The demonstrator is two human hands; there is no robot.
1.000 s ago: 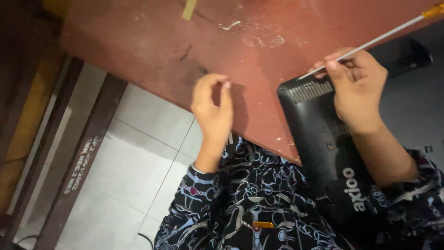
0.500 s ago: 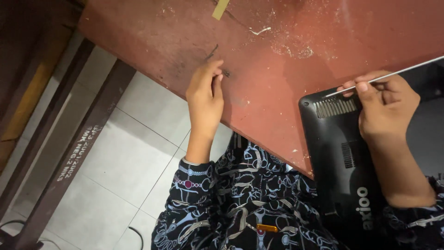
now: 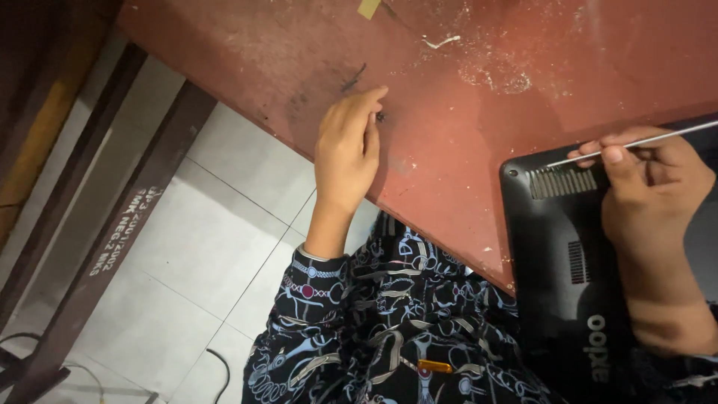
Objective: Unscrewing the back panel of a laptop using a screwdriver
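Open worn red-brown wooden tabletop [image 3: 479,142] between left hand [image 3: 345,153] and right hand [image 3: 649,191]. Only tiny dark screw [image 3: 381,117] at left fingertips. Black plastic laptop base [image 3: 557,254] blocking under right grip; thin metal screwdriver shaft [image 3: 636,142] crossing above.
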